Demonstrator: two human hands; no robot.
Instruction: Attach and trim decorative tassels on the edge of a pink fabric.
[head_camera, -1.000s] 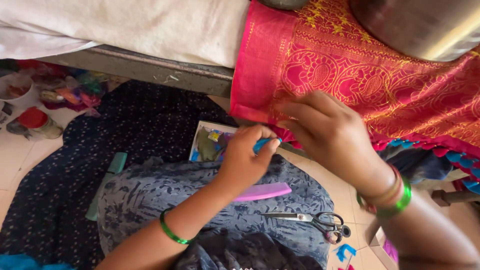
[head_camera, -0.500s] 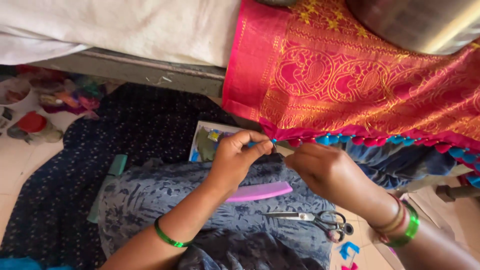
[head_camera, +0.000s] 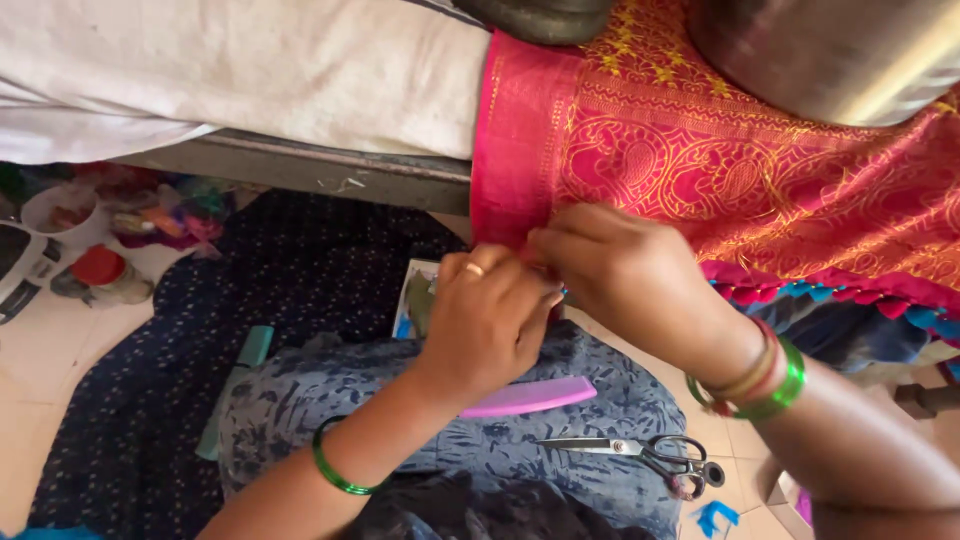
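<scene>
A pink and red cloth (head_camera: 760, 190) with gold woven patterns hangs over the edge of a raised surface; small blue and pink tassels run along its lower hem. My left hand (head_camera: 490, 320), with a ring and a green bangle, pinches the hem at the cloth's lower left corner. My right hand (head_camera: 630, 275), wearing green and red bangles, meets it there with fingers closed on the same edge. What lies between the fingertips is hidden.
A pink comb (head_camera: 530, 397) and scissors (head_camera: 640, 455) lie on my blue patterned lap. A dark dotted cloth (head_camera: 150, 400) covers the floor. Small containers (head_camera: 95, 270) stand at the left. White fabric (head_camera: 240, 70) and a shiny metal vessel (head_camera: 830, 50) rest above.
Both hands have moved left and up along the hem to the cloth's lower left corner, and now meet there. The view has shifted closer.
</scene>
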